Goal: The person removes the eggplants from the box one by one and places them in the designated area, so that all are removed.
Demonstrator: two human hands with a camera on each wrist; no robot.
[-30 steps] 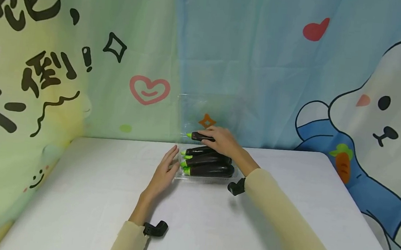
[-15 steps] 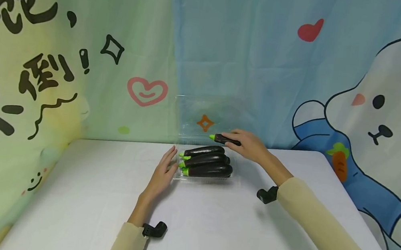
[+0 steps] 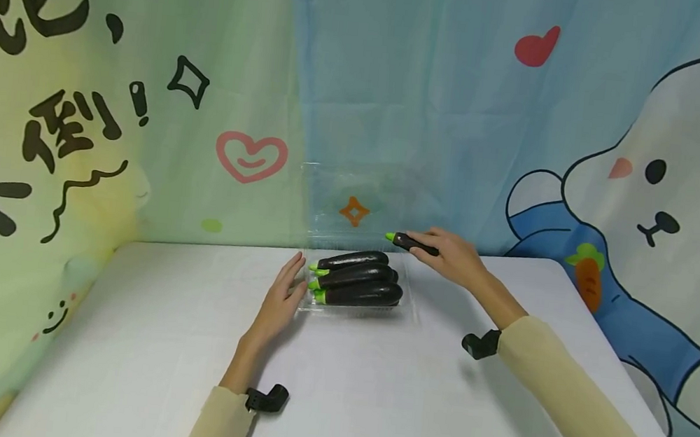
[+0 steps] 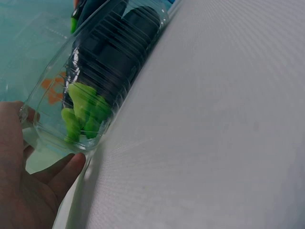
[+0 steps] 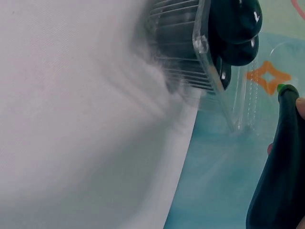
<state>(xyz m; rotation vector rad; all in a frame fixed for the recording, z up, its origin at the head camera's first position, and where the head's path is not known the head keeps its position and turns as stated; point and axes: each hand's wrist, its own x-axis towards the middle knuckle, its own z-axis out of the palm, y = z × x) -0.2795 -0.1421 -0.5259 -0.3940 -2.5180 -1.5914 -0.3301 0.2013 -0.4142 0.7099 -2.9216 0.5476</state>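
Note:
Held up just above the back right of a clear plastic container (image 3: 409,307) is a small dark eggplant (image 3: 409,242), its green tip pointing left. My right hand (image 3: 452,256) grips its body; in the right wrist view the eggplant (image 5: 281,162) fills the right edge, with only bits of fingers showing. Several more eggplants (image 3: 360,291) lie side by side inside the container, green ends to the left. At that end, my left hand (image 3: 282,296) touches the container with fingers extended. In the left wrist view, the thumb (image 4: 71,169) meets the container's end near the green caps (image 4: 86,107).
The container's clear lid (image 3: 384,190) stands raised at the back, against the printed curtain (image 3: 461,117). A white cloth covers the table (image 3: 371,396), whose back edge runs close behind the container. Dark cameras (image 3: 481,344) are strapped to both wrists.
My right hand has lifted the eggplant from the container's back row and carried it right, slowing over the last half second. The left hand has stayed at the container's left end.

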